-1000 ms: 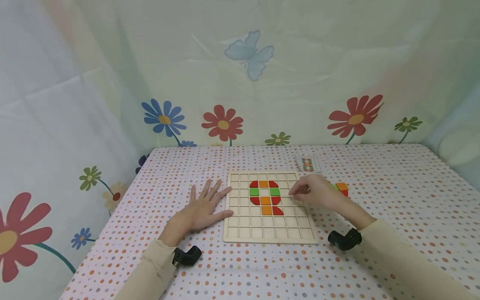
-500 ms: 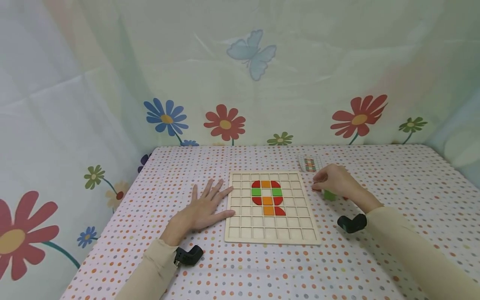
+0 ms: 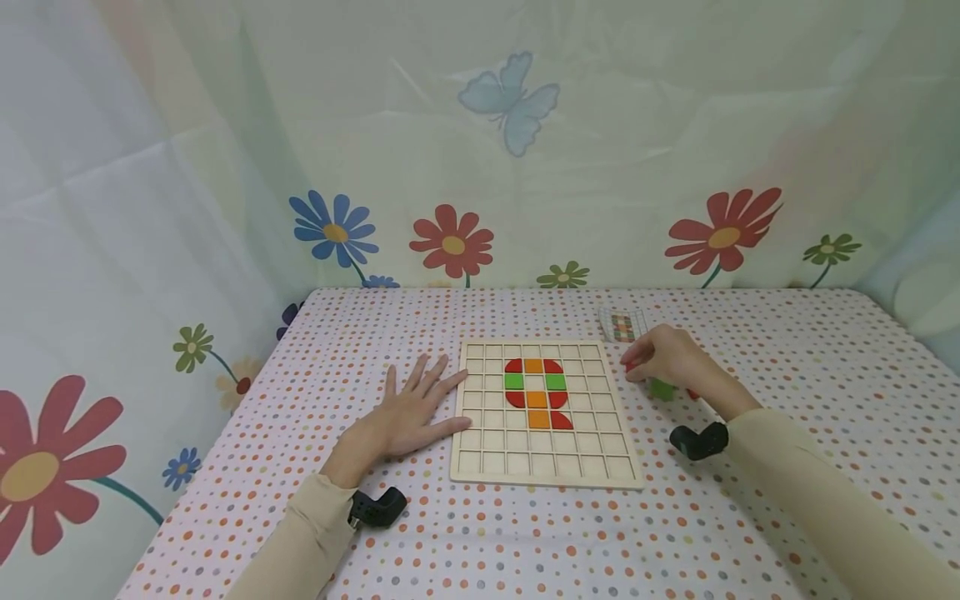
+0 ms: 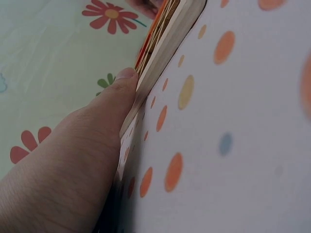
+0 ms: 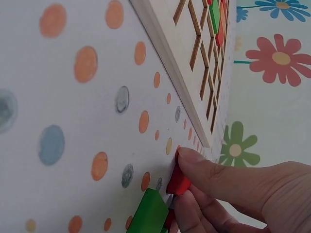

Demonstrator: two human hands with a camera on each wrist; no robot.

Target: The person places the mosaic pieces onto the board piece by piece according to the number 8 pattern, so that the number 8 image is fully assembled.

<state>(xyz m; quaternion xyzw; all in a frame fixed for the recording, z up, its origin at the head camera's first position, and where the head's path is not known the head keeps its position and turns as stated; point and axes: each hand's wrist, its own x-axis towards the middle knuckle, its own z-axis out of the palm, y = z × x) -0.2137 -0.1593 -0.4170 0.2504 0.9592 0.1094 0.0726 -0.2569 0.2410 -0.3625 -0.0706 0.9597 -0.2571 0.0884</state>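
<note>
A wooden grid board [image 3: 480, 462] lies on the table, with red, orange and green tiles set in several of its cells. Spread flat, my left hand [image 3: 401, 421] touches the board's left edge with its fingertips and thumb. To the right of the board, my right hand [image 3: 671, 360] pinches a red tile [image 5: 179, 179] between thumb and fingers. A green tile [image 5: 149, 212] lies just beside it in the right wrist view. More loose pieces under that hand are partly hidden.
A small printed card [image 3: 622, 325] with a coloured grid pattern lies behind the board at the right. The table bears a dotted cloth [image 3: 480, 550]. A flowered curtain [image 3: 600, 167] hangs behind it.
My right hand has moved from above the board's right side to the loose pieces right of it and now pinches a red tile. The left hand has stayed in place.
</note>
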